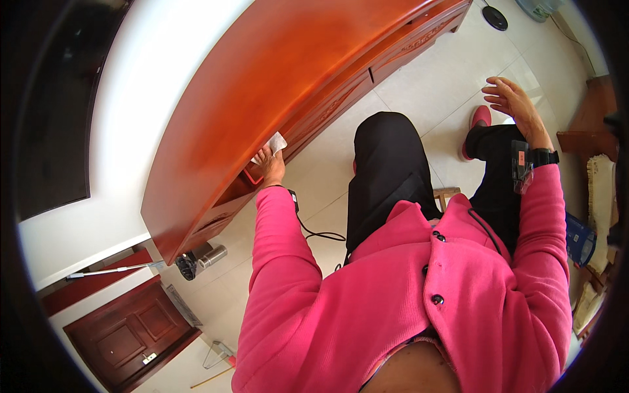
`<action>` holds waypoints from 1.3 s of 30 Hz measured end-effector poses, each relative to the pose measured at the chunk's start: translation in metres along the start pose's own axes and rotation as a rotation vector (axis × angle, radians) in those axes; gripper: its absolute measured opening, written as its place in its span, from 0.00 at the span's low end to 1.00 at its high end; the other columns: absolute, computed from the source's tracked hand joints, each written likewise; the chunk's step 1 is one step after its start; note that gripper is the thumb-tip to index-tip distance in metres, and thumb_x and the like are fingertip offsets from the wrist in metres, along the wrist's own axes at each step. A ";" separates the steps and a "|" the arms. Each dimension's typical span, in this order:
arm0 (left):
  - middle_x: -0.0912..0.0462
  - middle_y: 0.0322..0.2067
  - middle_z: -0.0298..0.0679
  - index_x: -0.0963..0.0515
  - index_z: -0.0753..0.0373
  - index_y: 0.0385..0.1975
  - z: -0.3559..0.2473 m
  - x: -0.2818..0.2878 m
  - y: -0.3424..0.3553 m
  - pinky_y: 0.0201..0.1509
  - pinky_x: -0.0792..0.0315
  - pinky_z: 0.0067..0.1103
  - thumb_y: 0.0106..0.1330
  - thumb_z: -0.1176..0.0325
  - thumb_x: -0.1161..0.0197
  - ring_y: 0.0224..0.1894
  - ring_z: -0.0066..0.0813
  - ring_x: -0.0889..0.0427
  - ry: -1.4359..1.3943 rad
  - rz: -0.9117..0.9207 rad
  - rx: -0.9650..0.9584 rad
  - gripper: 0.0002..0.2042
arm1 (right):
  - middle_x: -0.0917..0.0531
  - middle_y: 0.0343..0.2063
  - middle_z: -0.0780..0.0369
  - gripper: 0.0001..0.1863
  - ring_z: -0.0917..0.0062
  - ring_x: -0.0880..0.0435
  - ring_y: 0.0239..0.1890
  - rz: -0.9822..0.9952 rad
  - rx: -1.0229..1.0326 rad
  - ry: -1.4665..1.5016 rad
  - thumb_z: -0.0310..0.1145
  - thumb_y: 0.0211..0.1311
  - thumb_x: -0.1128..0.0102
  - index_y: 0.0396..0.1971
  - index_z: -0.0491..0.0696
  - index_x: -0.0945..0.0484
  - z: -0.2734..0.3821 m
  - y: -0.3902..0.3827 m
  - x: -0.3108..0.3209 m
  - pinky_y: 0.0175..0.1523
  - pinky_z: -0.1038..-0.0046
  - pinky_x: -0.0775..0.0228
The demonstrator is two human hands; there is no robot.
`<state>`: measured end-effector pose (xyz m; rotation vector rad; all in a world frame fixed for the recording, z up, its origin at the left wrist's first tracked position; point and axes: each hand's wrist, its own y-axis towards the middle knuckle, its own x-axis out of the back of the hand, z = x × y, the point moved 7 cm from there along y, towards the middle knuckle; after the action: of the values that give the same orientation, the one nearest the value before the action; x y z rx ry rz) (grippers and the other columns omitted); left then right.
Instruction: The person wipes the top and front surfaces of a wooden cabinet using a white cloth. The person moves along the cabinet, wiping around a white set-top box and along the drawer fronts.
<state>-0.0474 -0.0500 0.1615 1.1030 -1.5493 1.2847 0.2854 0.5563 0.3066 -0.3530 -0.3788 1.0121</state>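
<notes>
My left hand (271, 166) grips a white cloth or tissue (278, 143) at the open recess in the front of a long reddish wooden cabinet (255, 85); part of something red (253, 174) shows just below the hand. My right hand (514, 105) is raised at the right, fingers apart and slightly curved, with nothing in it. I have dark devices with cords strapped at both wrists.
A dark wall screen (56, 105) hangs left. A metal cylinder (213, 256) and dark object (187, 265) lie by the cabinet's end. A small stool (445, 195) is below me. Wooden seating (583, 137) lines the right; a black disc (495, 18) lies on the floor.
</notes>
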 end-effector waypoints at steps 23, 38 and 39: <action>0.53 0.76 0.50 0.54 0.60 0.75 -0.146 0.007 -0.013 0.75 0.59 0.55 0.72 0.43 0.52 0.76 0.57 0.55 0.052 -0.014 -0.170 0.38 | 0.17 0.49 0.56 0.20 0.73 0.16 0.49 -0.079 0.348 0.732 0.40 0.76 0.48 0.59 0.43 0.27 0.049 0.024 0.001 0.59 0.72 0.24; 0.61 0.77 0.45 0.61 0.61 0.76 -0.368 -0.025 0.017 0.76 0.58 0.53 0.70 0.52 0.41 0.78 0.52 0.59 0.208 0.065 -0.542 0.43 | 0.15 0.40 0.60 0.17 0.79 0.16 0.41 -0.111 0.383 0.607 0.42 0.77 0.51 0.51 0.45 0.22 0.079 0.012 0.019 0.55 0.75 0.24; 0.61 0.77 0.45 0.61 0.61 0.76 -0.384 -0.027 0.020 0.76 0.57 0.52 0.70 0.52 0.41 0.77 0.53 0.59 0.193 0.058 -0.563 0.43 | 0.15 0.40 0.60 0.16 0.80 0.16 0.41 -0.124 0.366 0.592 0.42 0.77 0.51 0.50 0.45 0.22 0.076 0.012 0.021 0.55 0.75 0.25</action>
<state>-0.0371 0.3342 0.1848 0.5635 -1.6593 0.8742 0.2514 0.5889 0.3706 -0.2762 0.3140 0.7901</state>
